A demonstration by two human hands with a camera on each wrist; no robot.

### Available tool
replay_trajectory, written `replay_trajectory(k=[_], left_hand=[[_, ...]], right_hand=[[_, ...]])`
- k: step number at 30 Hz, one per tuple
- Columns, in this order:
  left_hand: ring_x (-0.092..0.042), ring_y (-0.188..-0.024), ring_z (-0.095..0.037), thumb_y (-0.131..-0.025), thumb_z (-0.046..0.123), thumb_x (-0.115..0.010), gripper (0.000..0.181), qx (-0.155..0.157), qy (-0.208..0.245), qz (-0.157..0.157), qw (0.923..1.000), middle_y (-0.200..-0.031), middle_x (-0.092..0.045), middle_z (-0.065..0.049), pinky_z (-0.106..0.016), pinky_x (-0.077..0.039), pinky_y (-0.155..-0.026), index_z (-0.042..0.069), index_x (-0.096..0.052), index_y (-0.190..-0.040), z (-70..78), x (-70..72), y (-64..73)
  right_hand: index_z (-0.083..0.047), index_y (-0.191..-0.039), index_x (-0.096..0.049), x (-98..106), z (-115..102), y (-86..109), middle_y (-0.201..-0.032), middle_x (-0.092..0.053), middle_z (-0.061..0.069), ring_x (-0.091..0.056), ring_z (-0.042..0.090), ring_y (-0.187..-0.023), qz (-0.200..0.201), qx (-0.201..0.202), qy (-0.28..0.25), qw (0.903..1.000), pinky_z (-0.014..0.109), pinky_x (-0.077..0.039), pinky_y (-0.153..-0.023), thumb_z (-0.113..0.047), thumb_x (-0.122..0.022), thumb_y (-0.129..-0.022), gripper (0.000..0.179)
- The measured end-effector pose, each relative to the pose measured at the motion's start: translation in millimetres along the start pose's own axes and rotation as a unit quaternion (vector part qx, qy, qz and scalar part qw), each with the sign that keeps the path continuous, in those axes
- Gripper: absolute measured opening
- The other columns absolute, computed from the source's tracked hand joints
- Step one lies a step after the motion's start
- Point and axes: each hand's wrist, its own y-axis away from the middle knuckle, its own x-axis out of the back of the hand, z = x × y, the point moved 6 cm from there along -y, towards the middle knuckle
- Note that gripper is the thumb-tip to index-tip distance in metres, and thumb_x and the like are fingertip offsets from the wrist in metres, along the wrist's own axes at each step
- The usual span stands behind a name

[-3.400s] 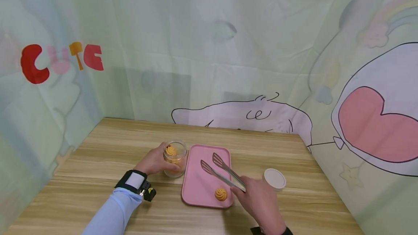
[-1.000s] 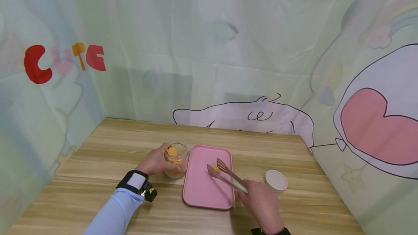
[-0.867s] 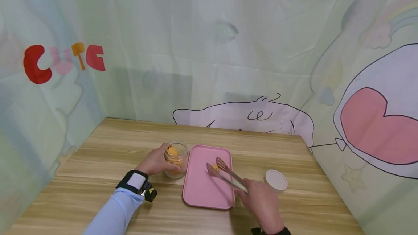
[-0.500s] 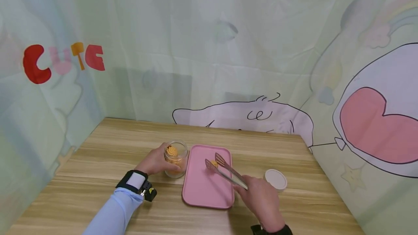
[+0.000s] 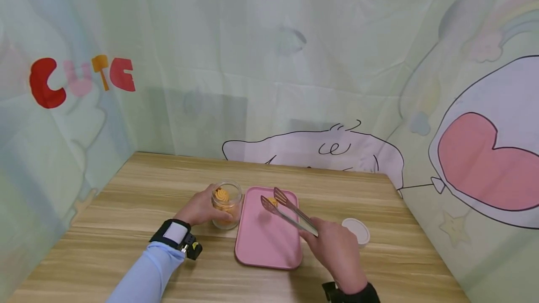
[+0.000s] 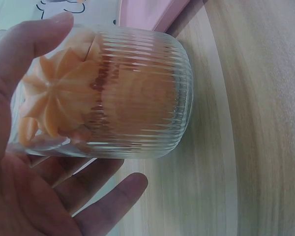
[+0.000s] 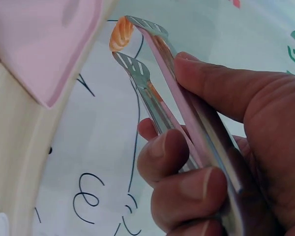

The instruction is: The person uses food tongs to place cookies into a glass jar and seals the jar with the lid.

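My left hand (image 5: 201, 208) grips a ribbed glass jar (image 6: 152, 93) that stands on the table at the left of a pink tray (image 5: 265, 247). Several swirled orange cookies (image 6: 59, 96) fill part of the jar, whose top is uncovered. With curled fingers and thumb, my right hand (image 5: 338, 251) holds metal tongs (image 5: 294, 219) with slotted ends. Between the tong tips sits one swirled cookie (image 7: 121, 34), raised over the far part of the tray. In the head view the tongs partly hide this cookie.
A round white lid (image 5: 358, 232) lies on the wooden table (image 5: 181, 275) to the right of the tray, partly behind my right hand. A printed cloth backdrop (image 5: 189, 120) stands along the table's far edge and sides.
At first the cookie lay at the tray's near right corner, below the spread tongs. Now the tongs pinch it, and it has moved away and up. My left hand and the jar stay put.
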Motion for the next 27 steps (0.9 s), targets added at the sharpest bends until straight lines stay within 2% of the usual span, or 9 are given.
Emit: replay_trajectory(k=[3,10,14,20,27], left_hand=[[-0.058,-0.109,-0.024,-0.057,0.044,-0.086,0.101,0.006,0.002,0.0,1.0,-0.119,-0.06,-0.011,-0.044,-0.048,-0.095,0.008,-0.037,-0.137,-0.6,-0.2,-0.1],[-0.059,-0.107,-0.024,-0.057,0.045,-0.086,0.1,-0.003,-0.002,0.0,1.0,-0.117,-0.061,-0.011,-0.044,-0.049,-0.093,0.006,-0.038,-0.135,0.2,0.0,0.2],[-0.059,-0.107,-0.024,-0.057,0.045,-0.086,0.1,-0.004,0.001,-0.001,1.0,-0.117,-0.061,-0.01,-0.044,-0.049,-0.092,0.006,-0.038,-0.135,0.1,-0.1,-0.1],[-0.059,-0.108,-0.024,-0.057,0.044,-0.086,0.1,-0.006,0.001,0.0,1.0,-0.118,-0.061,-0.01,-0.044,-0.049,-0.093,0.006,-0.037,-0.136,1.1,0.1,-0.1],[-0.058,-0.108,-0.025,-0.058,0.044,-0.086,0.101,-0.011,-0.002,0.0,0.9999,-0.119,-0.06,-0.012,-0.045,-0.048,-0.094,0.005,-0.037,-0.137,0.9,0.9,0.1]], right_hand=[[-0.021,-0.098,-0.07,4.4,-2.9,-2.8,-0.066,-0.064,-0.001,-0.05,0.014,-0.049,-0.002,-0.001,-0.001,1.0,0.03,-0.03,-0.04,-0.044,-0.071,-0.077,0.032],[-0.023,-0.097,-0.069,15.5,-13.6,-10.1,-0.061,-0.058,-0.006,-0.048,0.011,-0.05,0.004,0.007,-0.002,1.0,0.027,-0.029,-0.04,-0.044,-0.071,-0.078,0.028],[-0.022,-0.106,-0.069,21.0,-20.4,-13.8,-0.06,-0.058,-0.007,-0.045,0.01,-0.049,0.002,0.011,-0.002,0.9999,0.026,-0.028,-0.04,-0.046,-0.07,-0.079,0.036],[-0.021,-0.112,-0.068,31.0,-32.6,-18.2,-0.061,-0.061,-0.003,-0.047,0.011,-0.049,0.017,0.025,-0.002,0.9995,0.026,-0.028,-0.039,-0.046,-0.069,-0.079,0.041],[-0.029,-0.117,-0.065,38.8,-52.5,-24.5,-0.062,-0.058,-0.004,-0.043,0.012,-0.05,0.024,0.033,0.014,0.9991,0.027,-0.027,-0.04,-0.05,-0.068,-0.078,0.044]])
